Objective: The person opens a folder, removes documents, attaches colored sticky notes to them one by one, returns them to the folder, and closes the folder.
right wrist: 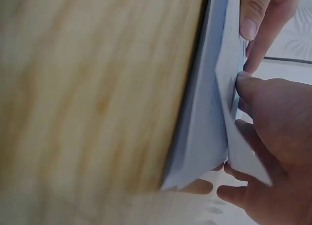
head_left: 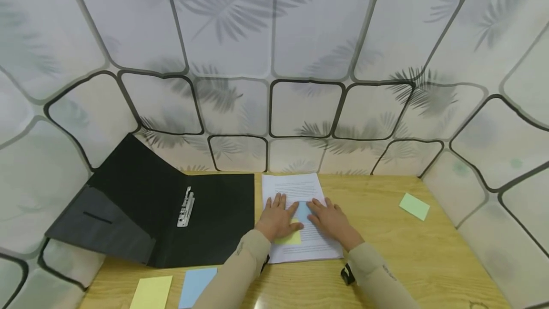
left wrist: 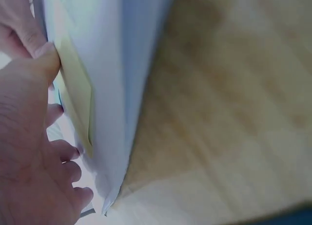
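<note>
A stack of printed paper sheets (head_left: 295, 181) lies on the wooden table, right of the binder. Both hands rest on it. My left hand (head_left: 274, 218) is spread flat, its thumb by a yellow sticky note (head_left: 291, 239) and its index finger at a blue sticky note (head_left: 302, 214). From the other side, fingers of my right hand (head_left: 332, 223) press on the blue note's edge. Part of each note is hidden under the hands. The left wrist view shows the yellow note lying on the top sheet. In the right wrist view, one sheet's edge (right wrist: 246, 161) lifts away from the stack.
An open black ring binder (head_left: 218, 218) lies to the left, its cover leaning up against the patterned wall curtain (head_left: 309, 108). Near the front left edge are a yellow paper pad (head_left: 151, 292) and a blue one (head_left: 196, 286). A green pad (head_left: 414, 206) lies at the right.
</note>
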The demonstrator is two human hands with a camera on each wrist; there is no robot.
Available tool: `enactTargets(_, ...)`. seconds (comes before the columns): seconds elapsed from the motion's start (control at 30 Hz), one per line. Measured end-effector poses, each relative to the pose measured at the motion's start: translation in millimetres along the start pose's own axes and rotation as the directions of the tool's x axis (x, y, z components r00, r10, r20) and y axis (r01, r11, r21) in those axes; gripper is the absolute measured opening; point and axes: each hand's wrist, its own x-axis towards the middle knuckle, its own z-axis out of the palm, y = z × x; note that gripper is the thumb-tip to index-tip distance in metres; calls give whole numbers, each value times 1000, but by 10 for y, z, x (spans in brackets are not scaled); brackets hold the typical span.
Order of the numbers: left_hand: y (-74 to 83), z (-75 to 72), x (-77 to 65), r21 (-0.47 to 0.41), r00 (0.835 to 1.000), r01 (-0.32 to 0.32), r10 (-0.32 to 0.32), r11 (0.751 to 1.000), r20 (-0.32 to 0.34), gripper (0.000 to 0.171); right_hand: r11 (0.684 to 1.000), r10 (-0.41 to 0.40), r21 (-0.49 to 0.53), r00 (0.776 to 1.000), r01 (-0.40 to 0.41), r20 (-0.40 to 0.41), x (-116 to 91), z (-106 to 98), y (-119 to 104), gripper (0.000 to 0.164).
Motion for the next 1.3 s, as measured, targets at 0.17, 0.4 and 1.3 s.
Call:
enactTargets(0.17,-34,-34,31,-52,1000,18,-18,998,8,81,999,26,30,1000,-26,14,-16,-39,-3,53)
enactTargets(0.4,-34,-34,58,-42,1000,16,-14,999,28,84,987,158,21,985,-160,66,-69,-9,124,64)
enactTargets(1.3,5,49,-96,20,993,-102,103,995,-55,86,986,159,40,983,-164,96,-44,-14,173,65)
